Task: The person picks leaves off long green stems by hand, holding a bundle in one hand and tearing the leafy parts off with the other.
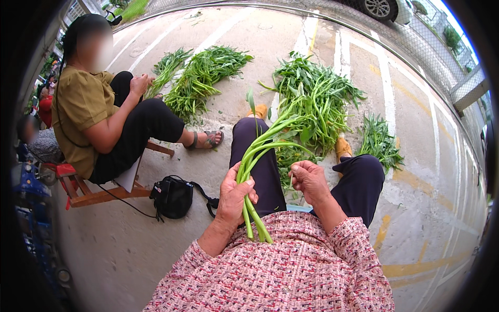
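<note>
A bunch of water spinach (pixel 255 156) with long green stems is wrapped in the fingers of my left hand (pixel 235 195). Its cut ends point down toward my lap, and the leafy ends lean away to the right. Beside it, above my right thigh, my right hand (pixel 311 182) is closed in a pinch. A thin pale sliver shows at its fingertips, too small to name. Between my feet lies a large pile of water spinach (pixel 317 99), which the far end of the held bunch overlaps. A smaller heap (pixel 380 141) rests to the right of my right foot.
At left, a person (pixel 86 112) sits on a wooden folding stool (pixel 86 190), hands together near another pile of greens (pixel 205 75). A black bag (pixel 172 197) with a strap stands on the concrete between us. Beyond are a chain-link fence (pixel 416 47) and a car wheel (pixel 378 7).
</note>
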Tool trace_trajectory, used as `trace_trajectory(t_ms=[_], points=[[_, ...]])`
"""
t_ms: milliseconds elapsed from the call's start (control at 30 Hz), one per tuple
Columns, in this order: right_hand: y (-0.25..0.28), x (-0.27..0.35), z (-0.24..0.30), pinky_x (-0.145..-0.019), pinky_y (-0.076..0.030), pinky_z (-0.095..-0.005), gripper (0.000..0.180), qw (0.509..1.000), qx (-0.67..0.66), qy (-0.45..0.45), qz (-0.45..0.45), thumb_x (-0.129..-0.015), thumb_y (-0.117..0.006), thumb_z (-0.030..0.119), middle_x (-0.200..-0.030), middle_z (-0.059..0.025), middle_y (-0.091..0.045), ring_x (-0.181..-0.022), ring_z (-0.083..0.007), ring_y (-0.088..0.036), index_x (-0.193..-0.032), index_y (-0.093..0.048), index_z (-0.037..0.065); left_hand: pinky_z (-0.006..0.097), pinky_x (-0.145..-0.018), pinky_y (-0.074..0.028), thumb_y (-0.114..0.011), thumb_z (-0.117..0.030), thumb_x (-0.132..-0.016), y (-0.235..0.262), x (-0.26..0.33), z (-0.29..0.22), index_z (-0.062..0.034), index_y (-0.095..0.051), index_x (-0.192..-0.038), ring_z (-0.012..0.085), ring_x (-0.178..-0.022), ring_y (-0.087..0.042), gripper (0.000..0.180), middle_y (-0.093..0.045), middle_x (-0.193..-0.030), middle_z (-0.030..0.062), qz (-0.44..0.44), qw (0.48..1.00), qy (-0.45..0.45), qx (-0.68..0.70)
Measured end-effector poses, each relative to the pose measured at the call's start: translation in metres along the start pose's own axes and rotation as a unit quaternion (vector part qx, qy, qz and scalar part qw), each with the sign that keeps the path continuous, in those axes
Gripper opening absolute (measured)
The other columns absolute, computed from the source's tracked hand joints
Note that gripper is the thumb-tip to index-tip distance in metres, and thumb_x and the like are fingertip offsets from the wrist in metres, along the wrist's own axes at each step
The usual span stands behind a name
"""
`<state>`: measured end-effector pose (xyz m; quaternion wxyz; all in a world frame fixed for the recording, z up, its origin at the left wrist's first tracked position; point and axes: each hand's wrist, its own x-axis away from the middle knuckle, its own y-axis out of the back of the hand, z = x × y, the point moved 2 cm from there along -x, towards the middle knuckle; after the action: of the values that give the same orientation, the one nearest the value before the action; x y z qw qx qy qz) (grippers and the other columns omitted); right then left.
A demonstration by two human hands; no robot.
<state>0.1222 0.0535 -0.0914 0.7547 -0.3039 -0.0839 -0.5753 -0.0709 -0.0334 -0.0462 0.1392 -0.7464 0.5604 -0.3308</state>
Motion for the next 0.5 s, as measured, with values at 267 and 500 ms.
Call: trace_trajectory(t_ms=[267,500], points=[[-0.066,0.032,0.026,-0.052,-0.050,-0.0192,0.009,0.982,0.083,0.089,0.143,-0.089,-0.065,0.009,-0.077,-0.0017,-0.064,-0.065,-0.0063,-0.061,-0.088,-0.060,0.002,0.023,-0.050,-0.048,-0.064,0.003,-0.082,-0.010,0.002,-0.007,-0.0011,-0.035,-0.133,0.0102,-0.057,-0.055,0.059,-0.058,-0.088,0.0063,0.000,0.996,-0.013,-0.083],[-0.079,0.039,0.031,-0.059,-0.048,-0.0195,0.006,0.952,0.179,0.224,0.104,-0.087,-0.065,0.005,-0.076,-0.0011,-0.064,-0.067,-0.0046,-0.058,-0.086,-0.061,0.001,0.023,-0.050,-0.047,-0.063,0.006,-0.081,-0.008,0.003,-0.009,-0.0004,-0.035,-0.134,0.0094,-0.057,-0.053,0.060,-0.058,-0.086,0.0048,0.003,0.996,-0.008,-0.086]])
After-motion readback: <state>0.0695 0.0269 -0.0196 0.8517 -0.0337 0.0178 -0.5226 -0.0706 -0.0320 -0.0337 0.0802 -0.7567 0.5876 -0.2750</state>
